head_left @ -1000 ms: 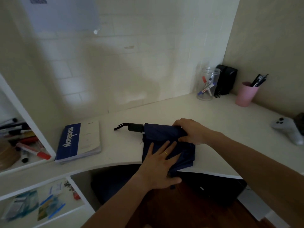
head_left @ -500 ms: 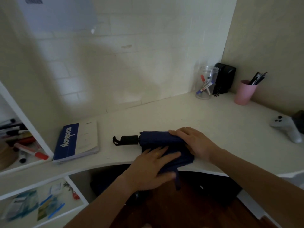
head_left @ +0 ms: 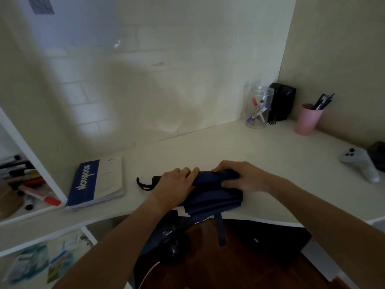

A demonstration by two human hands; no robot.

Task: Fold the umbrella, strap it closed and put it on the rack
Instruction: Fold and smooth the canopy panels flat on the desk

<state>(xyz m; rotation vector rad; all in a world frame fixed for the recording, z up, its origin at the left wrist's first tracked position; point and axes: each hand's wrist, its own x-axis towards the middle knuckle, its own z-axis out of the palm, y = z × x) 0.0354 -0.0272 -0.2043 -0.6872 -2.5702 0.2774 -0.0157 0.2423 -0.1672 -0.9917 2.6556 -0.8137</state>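
Observation:
A dark blue folding umbrella [head_left: 216, 197] lies along the front edge of the white desk [head_left: 229, 147], its black handle and wrist loop [head_left: 143, 184] pointing left. My left hand [head_left: 177, 184] covers the handle end and grips the canopy there. My right hand [head_left: 239, 178] clutches the gathered fabric at the far end. The umbrella's strap [head_left: 220, 230] hangs loose over the desk edge.
A blue notebook [head_left: 98, 182] lies to the left. Shelves with markers [head_left: 29, 184] stand at far left. At the back right are a clear jar [head_left: 258, 109], black speakers [head_left: 281, 103] and a pink cup [head_left: 307, 118]. A grey controller [head_left: 360, 165] rests at right.
My left hand slid from flat on the canopy up to the handle end. My right hand closed around the fabric. The canopy is more tightly gathered and the strap now dangles off the desk.

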